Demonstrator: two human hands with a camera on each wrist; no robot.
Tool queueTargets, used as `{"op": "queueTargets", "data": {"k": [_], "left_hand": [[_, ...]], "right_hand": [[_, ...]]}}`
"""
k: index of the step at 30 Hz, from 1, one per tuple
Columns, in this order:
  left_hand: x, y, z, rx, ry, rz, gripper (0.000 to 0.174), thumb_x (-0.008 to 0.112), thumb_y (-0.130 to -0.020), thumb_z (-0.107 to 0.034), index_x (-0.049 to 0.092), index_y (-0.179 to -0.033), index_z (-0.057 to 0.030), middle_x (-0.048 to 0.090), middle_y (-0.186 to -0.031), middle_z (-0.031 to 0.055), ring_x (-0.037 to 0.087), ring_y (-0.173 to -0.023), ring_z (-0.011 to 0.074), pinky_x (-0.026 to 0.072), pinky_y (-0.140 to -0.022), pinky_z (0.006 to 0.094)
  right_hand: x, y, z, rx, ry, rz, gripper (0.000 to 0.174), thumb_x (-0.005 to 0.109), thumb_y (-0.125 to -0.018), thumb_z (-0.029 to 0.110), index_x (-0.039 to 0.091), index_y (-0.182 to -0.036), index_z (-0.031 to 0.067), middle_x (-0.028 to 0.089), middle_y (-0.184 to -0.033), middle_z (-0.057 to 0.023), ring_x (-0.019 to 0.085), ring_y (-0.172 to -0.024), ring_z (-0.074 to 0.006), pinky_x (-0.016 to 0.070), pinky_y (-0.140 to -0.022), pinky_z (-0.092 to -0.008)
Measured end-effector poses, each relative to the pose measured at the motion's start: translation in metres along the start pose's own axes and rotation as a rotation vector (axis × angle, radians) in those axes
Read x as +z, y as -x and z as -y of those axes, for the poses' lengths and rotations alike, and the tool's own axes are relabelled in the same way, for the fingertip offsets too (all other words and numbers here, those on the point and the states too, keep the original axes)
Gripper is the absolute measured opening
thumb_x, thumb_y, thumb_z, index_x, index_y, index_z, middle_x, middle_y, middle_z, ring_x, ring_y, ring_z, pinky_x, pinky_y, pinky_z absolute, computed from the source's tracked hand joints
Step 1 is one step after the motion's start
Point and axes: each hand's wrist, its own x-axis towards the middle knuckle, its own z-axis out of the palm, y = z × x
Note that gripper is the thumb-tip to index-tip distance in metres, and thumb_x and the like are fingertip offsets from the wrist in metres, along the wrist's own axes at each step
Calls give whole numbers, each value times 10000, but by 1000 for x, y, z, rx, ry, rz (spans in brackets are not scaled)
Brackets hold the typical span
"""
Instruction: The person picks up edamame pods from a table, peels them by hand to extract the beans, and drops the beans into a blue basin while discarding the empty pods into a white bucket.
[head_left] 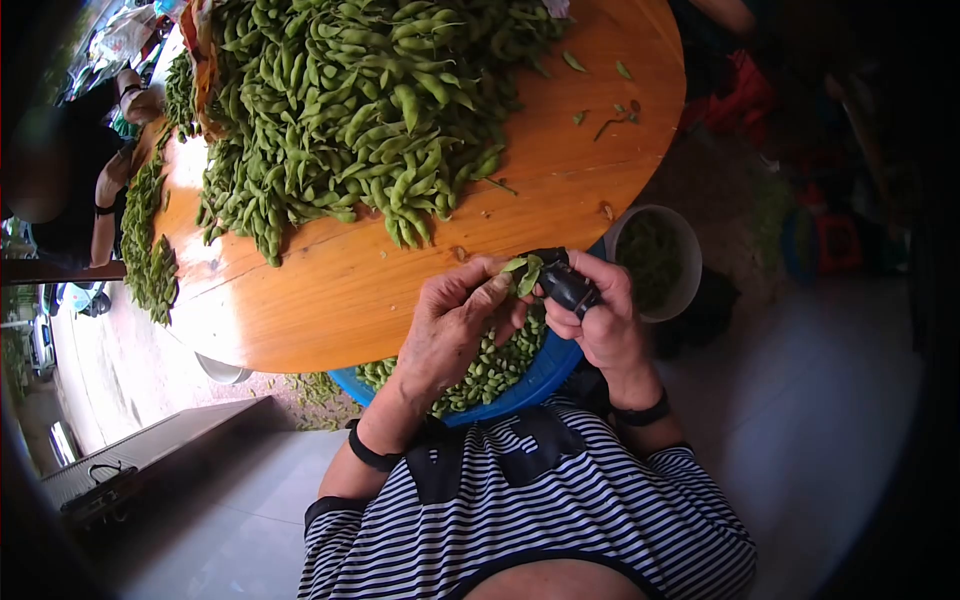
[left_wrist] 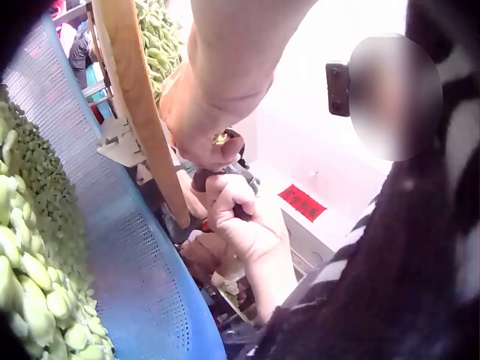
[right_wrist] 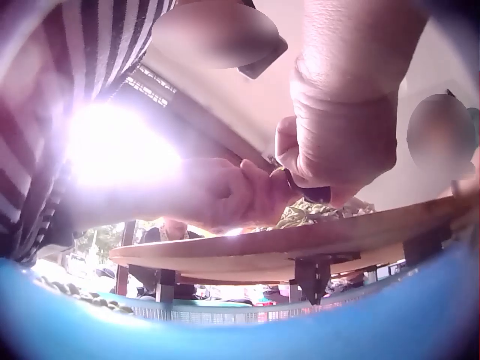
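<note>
In the head view the left hand (head_left: 452, 325) pinches a green pod (head_left: 524, 274) between thumb and fingers, above a blue basket (head_left: 345, 382) of shelled beans (head_left: 490, 375). Close on its right, the right hand (head_left: 607, 312) has its fingers curled round a black tool (head_left: 568, 288), whose end meets the pod. The left wrist view has both hands together, the left (left_wrist: 206, 124) above the right (left_wrist: 244, 214). From the right wrist, the right hand (right_wrist: 341, 146) grips the dark tool beside the left hand (right_wrist: 225, 193).
A large heap of pods (head_left: 350, 110) lies on the round wooden table (head_left: 310, 320), with loose scraps near its right edge. A white bucket (head_left: 683, 250) holding green matter stands at the right. Another person's arm (head_left: 108, 195) is at the far left, beside more pods.
</note>
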Motion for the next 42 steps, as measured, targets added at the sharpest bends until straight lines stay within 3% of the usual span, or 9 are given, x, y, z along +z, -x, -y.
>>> {"op": "queueTargets", "data": {"k": [5,9,19,25,32,34,38,40,42], "left_hand": [[-5,-6,17,87,194,33,146,503,-949,-55,637,-973,-3,650,-913,50,573,-759,92,501,-712,233],[3,-5,20,132,195,-42,172,514,-923,-50,648,-1013,10,636,-947,30,532,-782,95,479,-729,249],[18,-10,27,111,203,-64,313,453,-935,-81,627,-1178,11,515,-823,-21,445,-724,56,417,-701,195],[35,-6,17,-10,335,-64,376,400,-923,-20,563,-1260,16,580,-977,24,525,-830,80,473,-863,242],[7,-8,35,101,-82,247,271,497,-861,56,623,-1097,12,637,-1077,61,609,-982,197,497,-913,334],[11,-1,21,313,-885,360,294,524,-812,91,639,-1069,8,666,-1003,85,638,-923,208,511,-847,319],[10,-5,-10,362,-914,160,268,567,-798,104,656,-1027,-1,678,-983,119,658,-902,238,517,-757,300],[-3,-28,-20,755,-1255,-201,232,587,-791,88,657,-991,-6,632,-863,130,639,-732,238,503,-604,317],[-8,-43,-31,768,-1281,-355,148,598,-794,-5,609,-941,-25,537,-847,138,566,-809,337,476,-673,418]], "right_hand": [[7,0,-12,-566,941,-183,254,511,-690,8,541,-931,-64,517,-822,-188,531,-676,-348,474,-629,-360],[4,3,-14,-491,816,-230,140,545,-734,24,597,-844,-46,567,-742,-120,568,-572,-187,452,-573,-280],[-3,9,-24,-748,948,-299,285,574,-671,35,554,-939,-61,523,-821,-205,565,-710,-382,491,-652,-407],[-2,14,-6,-287,232,-173,163,467,-947,34,610,-970,-41,520,-646,21,445,-523,-9,343,-453,-179],[-40,34,-1,-352,115,-285,229,407,-901,15,617,-979,-32,522,-647,1,445,-521,-28,344,-466,-186],[-75,48,17,-292,367,-497,258,453,-825,-10,600,-1030,-63,582,-699,-77,521,-546,-125,427,-511,-246],[-121,57,39,-103,1496,-866,480,535,-655,-62,551,-1132,-116,628,-958,-292,624,-905,-426,502,-800,-390],[-122,58,40,-89,1453,-875,508,543,-646,-61,561,-1152,-90,622,-1004,-303,614,-949,-440,500,-806,-409],[-114,57,39,-162,1372,-800,526,549,-643,-51,558,-1169,-78,620,-998,-303,616,-943,-436,499,-811,-410]]}}
